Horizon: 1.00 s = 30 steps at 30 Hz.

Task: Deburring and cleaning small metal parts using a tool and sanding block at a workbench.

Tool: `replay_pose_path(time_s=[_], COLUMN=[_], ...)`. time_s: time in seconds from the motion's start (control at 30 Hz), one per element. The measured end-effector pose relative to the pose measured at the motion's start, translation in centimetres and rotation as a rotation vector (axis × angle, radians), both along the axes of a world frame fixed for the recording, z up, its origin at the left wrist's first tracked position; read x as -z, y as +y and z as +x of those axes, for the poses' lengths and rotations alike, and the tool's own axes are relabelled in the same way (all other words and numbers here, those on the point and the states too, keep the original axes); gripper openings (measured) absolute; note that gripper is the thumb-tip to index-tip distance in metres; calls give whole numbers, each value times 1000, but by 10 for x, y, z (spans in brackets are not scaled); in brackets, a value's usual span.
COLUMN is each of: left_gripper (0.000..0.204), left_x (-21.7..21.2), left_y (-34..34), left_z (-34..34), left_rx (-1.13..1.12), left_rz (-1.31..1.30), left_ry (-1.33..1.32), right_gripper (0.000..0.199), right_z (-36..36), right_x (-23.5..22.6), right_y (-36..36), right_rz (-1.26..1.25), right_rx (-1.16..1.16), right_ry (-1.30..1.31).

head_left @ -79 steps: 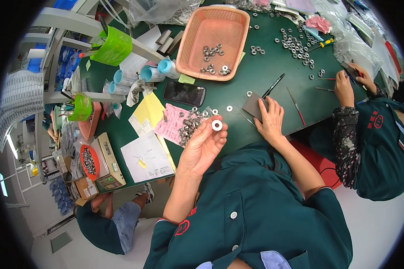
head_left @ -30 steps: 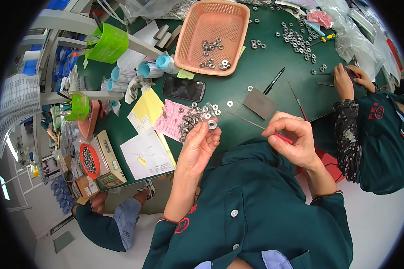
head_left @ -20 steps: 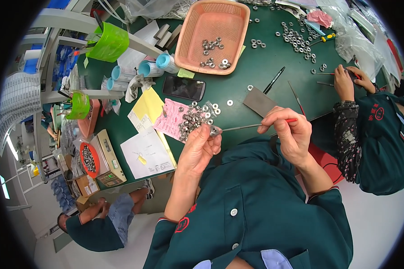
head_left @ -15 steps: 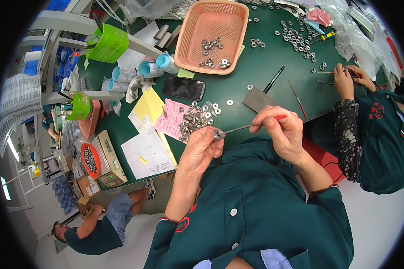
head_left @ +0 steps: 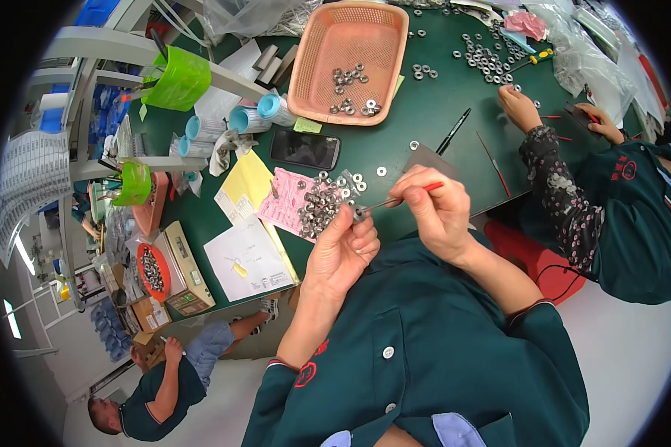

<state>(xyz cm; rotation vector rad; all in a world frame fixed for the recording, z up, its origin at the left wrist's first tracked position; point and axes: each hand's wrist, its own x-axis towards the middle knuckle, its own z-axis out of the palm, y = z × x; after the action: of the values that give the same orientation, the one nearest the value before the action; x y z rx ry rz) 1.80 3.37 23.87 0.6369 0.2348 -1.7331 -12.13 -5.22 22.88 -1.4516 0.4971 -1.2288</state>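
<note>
Between the thumb and fingers of my left hand [head_left: 341,249] is a small metal ring [head_left: 360,214]. My right hand [head_left: 436,216] grips a thin needle file [head_left: 384,203] by its red handle, and the file's tip meets the ring at its hole. How deep the tip sits is hidden. Just beyond my left hand, a heap of metal rings [head_left: 320,210] lies on a pink pad [head_left: 282,200], with a few loose washers beside it. A grey flat slab [head_left: 427,159] lies past my right hand, partly covered by it.
Farther off are a pink basket [head_left: 300,82] with rings, a phone [head_left: 304,150], a pen [head_left: 455,132] and another red-handled file [head_left: 493,165]. Paper sheets [head_left: 247,257] and a scale [head_left: 189,268] are at left. A co-worker's hand [head_left: 520,109] reaches near scattered rings at right.
My right hand has shifted left, bringing the file's handle closer to the ring. The co-worker's one hand has moved toward the scattered rings. The person at lower left has raised their hands.
</note>
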Motion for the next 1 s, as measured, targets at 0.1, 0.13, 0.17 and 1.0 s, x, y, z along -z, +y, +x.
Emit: replay_pose_path(time_s=[0.1,0.13,0.17,1.0], left_gripper=[30,30,30,39], left_x=[1,2,0,13], left_y=[10,13,14,-14], left_z=[1,2,-1,20], left_rx=[14,23,25,15], left_rz=[-24,-48,-52,34], left_ry=[-46,-54,-54,-76], right_gripper=[19,19,19,21], right_z=[-4,-6,-5,-15], right_x=[0,1,3,6], right_y=[7,11,16,-37], right_rz=[-76,-21,-53,-69], right_rx=[41,80,76,175], right_ry=[-10,-36,-37,-208])
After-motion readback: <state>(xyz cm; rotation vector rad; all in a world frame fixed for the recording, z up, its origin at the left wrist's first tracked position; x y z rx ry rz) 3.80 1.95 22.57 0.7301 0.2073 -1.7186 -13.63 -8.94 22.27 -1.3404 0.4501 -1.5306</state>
